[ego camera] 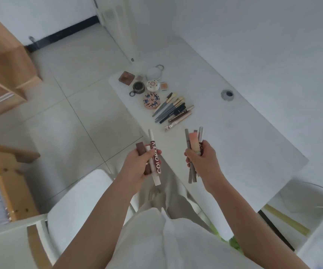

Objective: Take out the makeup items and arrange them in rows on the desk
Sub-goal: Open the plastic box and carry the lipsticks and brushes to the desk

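White desk (244, 117) over pale floor tiles (75, 113), white chair (79, 199) below. Left hand (137, 164) raised palm-in, closed around three sticks (153, 158): one brown, one white, one lettered tube, long axes pointing up and away. Right hand (203, 160) likewise upright, gripping a bundle of roughly five pens (194, 146), tips toward the desk's far end. On the desk, about six round or square compacts (147, 85) clustered, beside a fan of around nine brushes and pencils (174, 111) lying diagonally.
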